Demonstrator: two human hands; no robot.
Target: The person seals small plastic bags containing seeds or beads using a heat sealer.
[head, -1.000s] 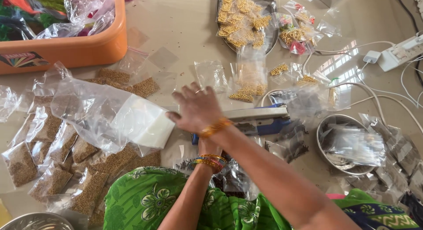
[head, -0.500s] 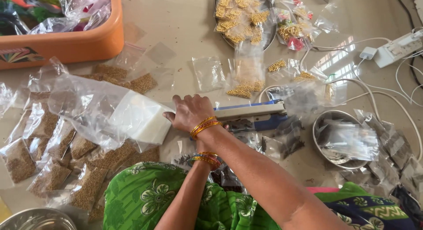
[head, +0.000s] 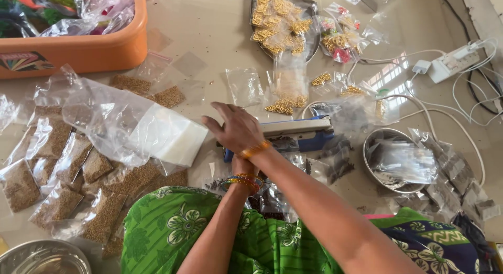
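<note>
— Green flowered cloth (head: 209, 237) nearest, across the lap. Just left, seed packets (head: 57, 169) in clear plastic, crowded right up to the cloth; steel bowl (head: 44, 257) at the bottom left corner.

— And the hands?

— Right hand (head: 237, 130) laid flat, palm down, on the left end of the blue and white heat sealer (head: 298, 135), fingers (head: 216, 110) spread and stretched left, gripping nothing. Left hand (head: 242, 166) tucked beneath the right wrist, mostly hidden; cannot tell whether closed or what held.

— Room around the sealer?

— Little. White block in a clear bag (head: 170, 135) just beside the fingertips on the left. Dark packets (head: 335, 161) touching the sealer's near edge. Round steel dish (head: 390, 158) of clear bags near on the right.

— Further out?

— Bare surface (head: 209, 33) beyond the sealer, between the orange tub (head: 89, 51) at far left and the steel tray (head: 285, 22) of gold-bead packets. White power strip (head: 453, 64) with cables at far right.
</note>
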